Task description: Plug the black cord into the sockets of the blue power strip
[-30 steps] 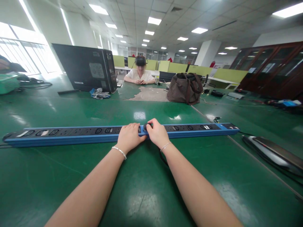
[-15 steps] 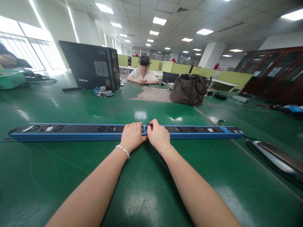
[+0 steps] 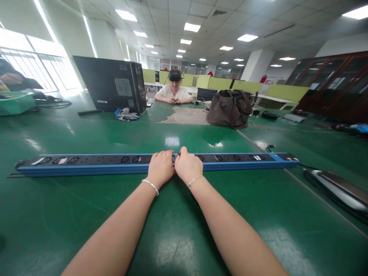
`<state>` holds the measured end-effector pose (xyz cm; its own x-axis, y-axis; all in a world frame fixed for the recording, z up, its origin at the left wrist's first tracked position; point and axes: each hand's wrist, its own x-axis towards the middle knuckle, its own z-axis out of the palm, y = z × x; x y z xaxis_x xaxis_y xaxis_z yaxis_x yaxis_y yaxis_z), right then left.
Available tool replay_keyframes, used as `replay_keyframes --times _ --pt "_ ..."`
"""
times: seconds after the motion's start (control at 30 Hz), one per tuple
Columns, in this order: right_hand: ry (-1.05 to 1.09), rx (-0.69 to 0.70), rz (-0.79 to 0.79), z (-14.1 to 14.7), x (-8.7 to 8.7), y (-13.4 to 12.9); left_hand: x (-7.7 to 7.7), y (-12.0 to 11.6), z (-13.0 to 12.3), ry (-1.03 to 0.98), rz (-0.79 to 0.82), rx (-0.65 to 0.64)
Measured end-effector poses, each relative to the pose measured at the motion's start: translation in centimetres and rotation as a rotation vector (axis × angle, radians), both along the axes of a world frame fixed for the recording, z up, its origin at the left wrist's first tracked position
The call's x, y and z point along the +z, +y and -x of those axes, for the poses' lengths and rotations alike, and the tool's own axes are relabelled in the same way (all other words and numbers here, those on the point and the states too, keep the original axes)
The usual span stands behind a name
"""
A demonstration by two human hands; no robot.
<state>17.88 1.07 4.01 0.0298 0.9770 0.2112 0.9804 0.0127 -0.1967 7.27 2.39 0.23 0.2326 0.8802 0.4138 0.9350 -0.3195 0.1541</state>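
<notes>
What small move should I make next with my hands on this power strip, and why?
Perhaps ease your right hand back slightly while your left hand steadies the blue power strip: both hands are near its middle, and the right one hides what lies beneath.

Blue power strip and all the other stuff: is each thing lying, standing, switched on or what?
Blue power strip: lying flat, sockets up; powered or not, can't tell
Left hand: laid across the strip
Right hand: fingers bent on the strip, grip mostly hidden
Gloves: lying crumpled
Brown bag: standing
Black computer case: standing
Ceiling lights: on
</notes>
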Motion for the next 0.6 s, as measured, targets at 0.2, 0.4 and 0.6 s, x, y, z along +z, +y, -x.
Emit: replay_keyframes --times 0.2,0.4,0.6 --pt "0.024 0.005 -0.013 -0.29 -0.21 0.19 0.07 -0.08 0.00 0.003 -0.021 -0.013" --pt "0.047 0.031 0.003 -0.57 -0.26 0.38 0.17 -0.19 -0.02 0.006 -0.005 -0.008" --pt "0.093 0.020 0.026 -0.60 -0.04 0.25 0.13 -0.18 -0.10 0.008 -0.011 -0.001"
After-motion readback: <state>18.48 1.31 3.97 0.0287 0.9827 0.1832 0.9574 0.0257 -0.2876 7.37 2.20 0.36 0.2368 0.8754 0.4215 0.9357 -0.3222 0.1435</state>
